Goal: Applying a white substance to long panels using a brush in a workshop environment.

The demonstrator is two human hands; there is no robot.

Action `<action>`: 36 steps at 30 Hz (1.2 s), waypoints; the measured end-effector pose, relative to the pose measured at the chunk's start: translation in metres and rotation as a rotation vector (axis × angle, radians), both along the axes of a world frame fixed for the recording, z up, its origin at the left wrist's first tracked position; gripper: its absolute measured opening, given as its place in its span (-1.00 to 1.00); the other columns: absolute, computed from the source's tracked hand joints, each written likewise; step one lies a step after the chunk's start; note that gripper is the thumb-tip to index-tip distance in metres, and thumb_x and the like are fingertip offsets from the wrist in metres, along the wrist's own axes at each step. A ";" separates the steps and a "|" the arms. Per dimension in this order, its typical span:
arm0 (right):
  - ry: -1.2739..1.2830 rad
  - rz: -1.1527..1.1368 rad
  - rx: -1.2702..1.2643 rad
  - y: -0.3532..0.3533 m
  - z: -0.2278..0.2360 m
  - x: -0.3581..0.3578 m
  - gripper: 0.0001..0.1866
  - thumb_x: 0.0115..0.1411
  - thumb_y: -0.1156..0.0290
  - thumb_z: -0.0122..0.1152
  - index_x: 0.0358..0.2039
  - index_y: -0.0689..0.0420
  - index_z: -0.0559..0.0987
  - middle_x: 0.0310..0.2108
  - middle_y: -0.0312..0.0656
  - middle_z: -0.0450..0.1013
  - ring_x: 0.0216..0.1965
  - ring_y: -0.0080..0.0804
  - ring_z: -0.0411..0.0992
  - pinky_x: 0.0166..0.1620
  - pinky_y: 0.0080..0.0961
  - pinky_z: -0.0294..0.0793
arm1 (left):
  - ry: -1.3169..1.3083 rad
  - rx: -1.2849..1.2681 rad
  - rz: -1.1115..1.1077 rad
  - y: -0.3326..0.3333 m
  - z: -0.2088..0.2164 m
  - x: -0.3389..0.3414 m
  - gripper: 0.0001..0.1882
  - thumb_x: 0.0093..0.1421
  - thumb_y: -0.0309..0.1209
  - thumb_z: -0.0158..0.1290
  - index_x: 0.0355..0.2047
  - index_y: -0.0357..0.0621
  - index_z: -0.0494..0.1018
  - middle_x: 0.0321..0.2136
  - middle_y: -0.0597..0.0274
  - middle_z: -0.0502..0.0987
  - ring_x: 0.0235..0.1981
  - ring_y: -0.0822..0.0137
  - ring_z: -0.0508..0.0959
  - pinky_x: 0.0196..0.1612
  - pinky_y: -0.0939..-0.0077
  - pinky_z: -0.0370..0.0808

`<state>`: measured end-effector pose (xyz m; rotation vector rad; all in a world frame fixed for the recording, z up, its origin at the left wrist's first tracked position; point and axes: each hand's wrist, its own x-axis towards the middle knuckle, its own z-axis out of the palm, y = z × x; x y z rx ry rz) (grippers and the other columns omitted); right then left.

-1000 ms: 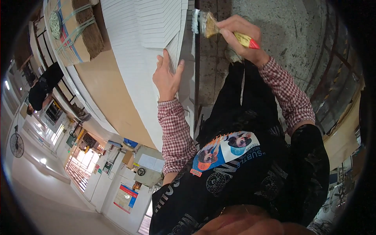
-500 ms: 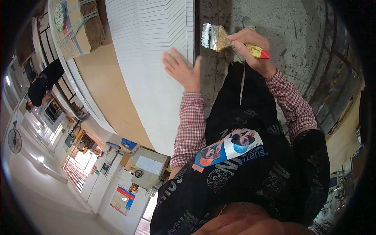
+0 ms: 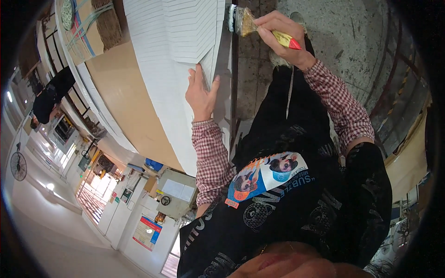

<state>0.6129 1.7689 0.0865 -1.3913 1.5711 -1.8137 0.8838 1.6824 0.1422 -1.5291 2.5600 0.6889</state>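
Note:
My right hand grips a wide paintbrush, fingers wrapped round its yellow, red-tipped handle. White paste coats the bristles, which are at the dark table edge. My left hand lies on the white lined sheets, fingers stretched out and thumb apart. Its fingertips touch the near corner of an upper layer of overlapping sheets. Between these sheets and the table edge shows a greyish strip of tabletop. Whether the bristles touch the table, I cannot tell.
Brown board lies left of the sheets. Beyond it is a cardboard bundle tied with green cord. A grey-green machine with a handwheel stands at lower left. Another person in black is at far left. Concrete floor lies to the right.
My left hand has come down onto the sheets and moved left; the sheets' edge has shifted left, away from the table edge. My right hand has carried the brush farther away and left.

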 end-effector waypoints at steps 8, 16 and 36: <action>-0.102 0.191 0.067 0.025 0.002 0.020 -0.92 0.10 0.54 0.18 -0.38 0.26 0.55 -0.37 -0.17 0.49 -0.39 -0.45 0.47 -0.35 -0.58 0.46 | -0.043 0.055 0.031 -0.009 0.001 -0.011 -0.26 0.05 -0.02 0.11 0.15 -0.21 0.28 0.07 -0.40 0.29 0.11 -0.18 0.34 0.09 0.25 0.33; -0.096 0.118 0.125 0.020 -0.001 0.026 -0.93 0.12 0.52 0.18 -0.41 0.26 0.54 -0.43 -0.19 0.46 -0.44 -0.46 0.44 -0.38 -0.60 0.42 | -0.190 -0.047 -0.062 -0.006 0.000 -0.022 -0.26 0.08 0.02 0.05 0.16 -0.21 0.25 0.01 -0.41 0.35 -0.01 -0.20 0.45 -0.11 0.19 0.47; -0.113 0.125 0.131 0.052 0.002 0.036 -0.91 0.10 0.52 0.17 -0.38 0.25 0.55 -0.32 -0.15 0.50 -0.36 -0.42 0.46 -0.33 -0.55 0.45 | -0.271 -0.093 0.099 0.054 -0.028 0.024 0.01 0.02 0.12 0.12 0.30 -0.17 -0.07 0.24 -0.41 -0.05 0.22 -0.42 0.03 0.18 0.02 0.18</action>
